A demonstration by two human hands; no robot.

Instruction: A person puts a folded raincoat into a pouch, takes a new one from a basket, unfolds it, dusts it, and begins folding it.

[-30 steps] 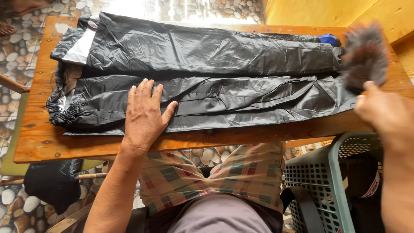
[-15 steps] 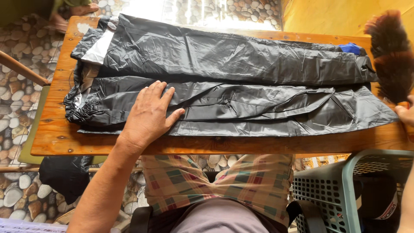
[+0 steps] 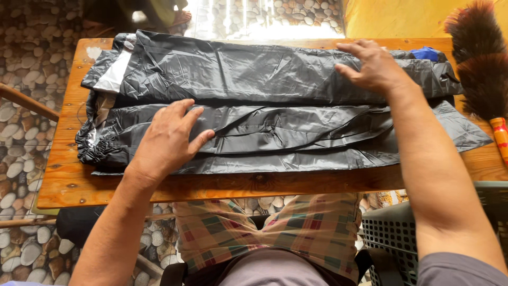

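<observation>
Wooden bench [image 3: 159, 193] stands on a pebble-patterned floor [image 3: 26, 63]. Across nearly its whole length lies a black raincoat [image 3: 275, 106] of thin shiny sheet, folded lengthwise into two long bands; gathered elastic cuff at the left end, a pale lining patch at the upper left, a small blue bit [image 3: 426, 53] poking out at the upper right. At the right edge of the bench lies a feather duster [image 3: 479, 69], dark plumes up, orange handle down, just beside the raincoat's right end. A grey plastic basket [image 3: 391, 238] sits below the bench at right. Left hand [image 3: 169, 140] rests flat on the near band, grip spread, fingers fanned, pinching nothing. Right hand [image 3: 373, 66] lies palm-down on the far band toward the right end, grip likewise spread, pressing and not clasping. Judgement on handling: light, limp, no stiffness; surface looks slick, so layers probably slide over each other and trapped air puffs the folds. Creases hold only under pressure. Not fragile. Best hold: flat palms to pin it down, or a pinch at a folded edge or at the elastic cuff, where the material bunches and gives purchase.
</observation>
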